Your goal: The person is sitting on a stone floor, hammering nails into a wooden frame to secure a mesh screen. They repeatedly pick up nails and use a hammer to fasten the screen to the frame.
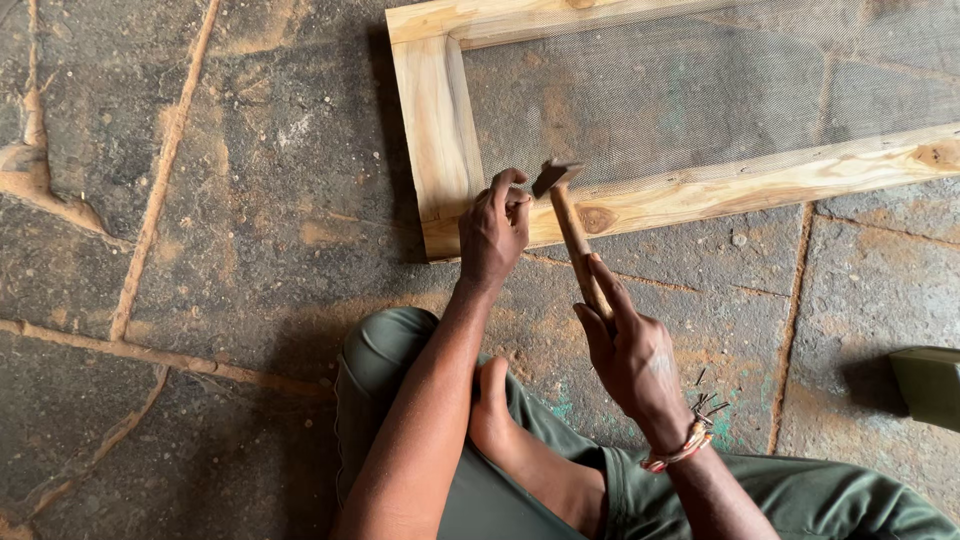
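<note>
Right hand (630, 350) grips the hammer (570, 225) handle — head up at twelve o'clock; left hand (492, 230) pinches fingertips shut on the wooden frame (440, 130) — nail too small to tell.

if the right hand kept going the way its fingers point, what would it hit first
The right hand points along the hammer handle it grips, so it would probably first meet the wooden frame rail beside the left hand.

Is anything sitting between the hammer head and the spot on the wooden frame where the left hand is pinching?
Nothing visible lies between them. The hammer, held in the right hand, has its head right beside the left hand, whose fingers pinch at the wooden frame near its corner. Those fingers are the closest thing to the head.
</note>
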Motion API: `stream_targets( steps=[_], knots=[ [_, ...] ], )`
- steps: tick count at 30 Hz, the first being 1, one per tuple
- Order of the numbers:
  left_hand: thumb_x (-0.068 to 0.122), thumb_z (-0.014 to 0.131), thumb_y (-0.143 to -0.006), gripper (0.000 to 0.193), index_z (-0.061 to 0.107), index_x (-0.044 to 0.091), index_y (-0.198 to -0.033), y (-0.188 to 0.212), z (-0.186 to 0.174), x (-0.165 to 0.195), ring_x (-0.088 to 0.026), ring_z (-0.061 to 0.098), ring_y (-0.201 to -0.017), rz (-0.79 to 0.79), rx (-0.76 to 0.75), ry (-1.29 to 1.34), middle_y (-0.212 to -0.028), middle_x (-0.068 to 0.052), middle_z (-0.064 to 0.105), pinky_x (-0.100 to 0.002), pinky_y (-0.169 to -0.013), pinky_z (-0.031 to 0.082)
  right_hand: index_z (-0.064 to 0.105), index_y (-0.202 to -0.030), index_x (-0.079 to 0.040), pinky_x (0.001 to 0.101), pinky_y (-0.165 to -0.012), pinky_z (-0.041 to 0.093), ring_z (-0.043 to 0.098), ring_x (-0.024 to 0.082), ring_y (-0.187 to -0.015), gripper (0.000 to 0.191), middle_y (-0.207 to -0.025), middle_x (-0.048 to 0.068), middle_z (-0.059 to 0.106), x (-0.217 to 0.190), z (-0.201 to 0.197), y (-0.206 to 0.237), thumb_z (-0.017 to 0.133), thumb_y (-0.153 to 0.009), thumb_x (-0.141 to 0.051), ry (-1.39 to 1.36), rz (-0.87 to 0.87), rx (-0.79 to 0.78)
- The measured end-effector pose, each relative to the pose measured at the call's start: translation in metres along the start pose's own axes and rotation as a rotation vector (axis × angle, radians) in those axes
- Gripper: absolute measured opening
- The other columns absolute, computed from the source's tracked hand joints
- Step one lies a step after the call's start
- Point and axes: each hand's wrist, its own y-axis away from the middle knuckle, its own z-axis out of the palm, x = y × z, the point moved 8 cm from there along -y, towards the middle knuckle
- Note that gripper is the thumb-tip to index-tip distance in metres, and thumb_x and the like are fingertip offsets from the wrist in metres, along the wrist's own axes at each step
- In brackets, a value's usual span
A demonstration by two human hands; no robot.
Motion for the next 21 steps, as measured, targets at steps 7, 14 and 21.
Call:
stream_targets(
  steps=[7,14,21],
  knots=[
    [-0.002,0.069,-0.090,0.046,0.047,0.007,-0.130,-0.003,-0.005,0.006,-0.020,0.074,-0.077,-0.040,-0.024,0.016,-0.091,-0.005,0.076,-0.037,-0.072,0.060,0.050,-0.149,-0.015,0.0443,-0.046,0.052,0.069,0.032,-0.051,0.056,-0.072,0.021,0.072,0.000,-0.002,0.002,0.067,-0.097,-0.023,0.016,-0.064,0.038],
    [0.011,0.080,-0.095,0.068,0.042,0.015,-0.150,-0.009,-0.054,0.011,-0.028,0.062,-0.135,-0.149,0.221,-0.059,-0.142,-0.013,0.064,-0.043,-0.117,0.052,0.050,-0.151,-0.016,0.0490,-0.050,0.053,0.071,0.040,-0.061,0.058,-0.076,0.024,0.071,0.004,0.005,0.012,0.066,-0.095,-0.020,0.084,-0.055,0.060],
    [0.059,0.101,-0.051,0.150,0.009,0.006,-0.157,-0.002,-0.070,-0.046,-0.040,0.016,-0.152,-0.837,0.034,-0.239,-0.163,-0.027,0.016,-0.052,-0.124,0.012,0.047,-0.152,-0.018,0.0446,-0.045,0.052,0.068,0.029,-0.046,0.060,-0.062,0.018,0.069,0.023,0.011,0.010,0.066,-0.095,-0.025,0.039,0.080,-0.001]
  ],
)
